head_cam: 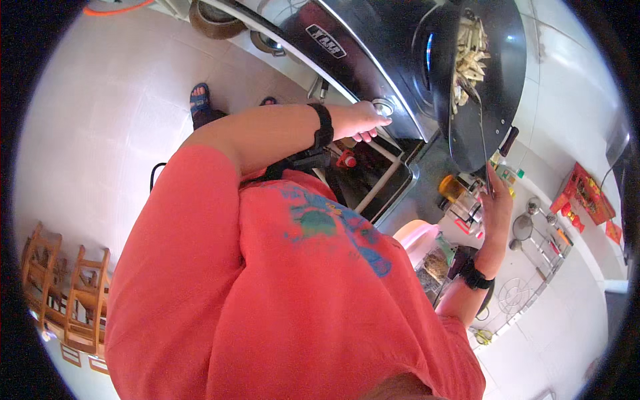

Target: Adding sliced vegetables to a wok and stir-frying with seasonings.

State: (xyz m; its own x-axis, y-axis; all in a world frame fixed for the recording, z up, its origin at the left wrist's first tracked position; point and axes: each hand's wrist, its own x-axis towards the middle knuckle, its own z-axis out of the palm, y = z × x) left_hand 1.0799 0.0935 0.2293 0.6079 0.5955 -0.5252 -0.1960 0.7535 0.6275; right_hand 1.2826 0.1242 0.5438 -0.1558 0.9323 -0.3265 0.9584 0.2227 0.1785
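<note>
My left hand (364, 121) is at the round metal control knob (384, 106) on the stove's dark front panel, thumb and fingers around it. My right hand (496, 202) grips the handle end of a long thin metal spatula (482, 135). The far end of the spatula lies among pale sliced food (470, 62) inside a dark wok (500, 85). The wok sits over the gas stove (400, 30); a blue flame (429, 50) shows beside it. A dark wok handle (509, 141) sticks out near my right hand.
Bottles and jars (462, 202) crowd the counter beside the wok. Ladles and strainers (523, 227) hang on the tiled wall. An open cabinet compartment (365, 172) lies below the counter. Wooden chairs (87, 300) are at the far left, and an orange hose (117, 11) is on the floor.
</note>
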